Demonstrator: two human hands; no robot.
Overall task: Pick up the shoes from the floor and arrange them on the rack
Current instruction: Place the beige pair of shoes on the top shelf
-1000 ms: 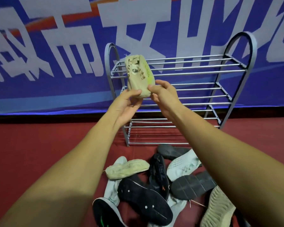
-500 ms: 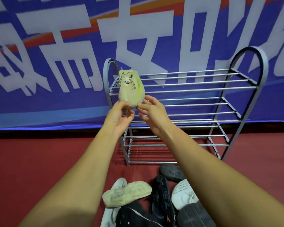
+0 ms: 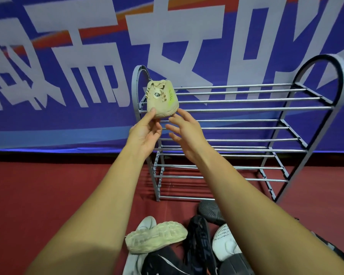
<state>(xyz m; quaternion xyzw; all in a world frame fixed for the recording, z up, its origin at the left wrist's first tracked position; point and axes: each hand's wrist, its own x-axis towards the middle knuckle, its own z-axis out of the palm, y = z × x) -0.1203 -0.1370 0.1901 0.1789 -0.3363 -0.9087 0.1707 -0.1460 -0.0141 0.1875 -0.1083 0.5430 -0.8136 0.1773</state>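
A beige lace-up shoe (image 3: 162, 100) sits on the left end of the top shelf of the grey metal rack (image 3: 246, 108), its toe pointing at me. My left hand (image 3: 145, 133) touches the toe's left side with straight fingertips. My right hand (image 3: 185, 133) is just below and right of the toe, fingers relaxed and spread, its index tip at the sole's edge. Neither hand grips the shoe. On the floor below lies a pile: the matching beige shoe (image 3: 155, 238) sole-up, a black shoe (image 3: 199, 241), a white shoe (image 3: 224, 243) and a dark sole (image 3: 209, 212).
The rack stands on red carpet (image 3: 48, 185) against a blue banner (image 3: 68, 76) with large white characters. Its lower shelves and the rest of the top shelf hold no shoes. The shoe pile lies directly in front of the rack, between my forearms.
The beige shoe went from held in front of the rack onto the top shelf's left end. Both hands loosened their grip and opened. The view tilted up, so the pile sits lower.
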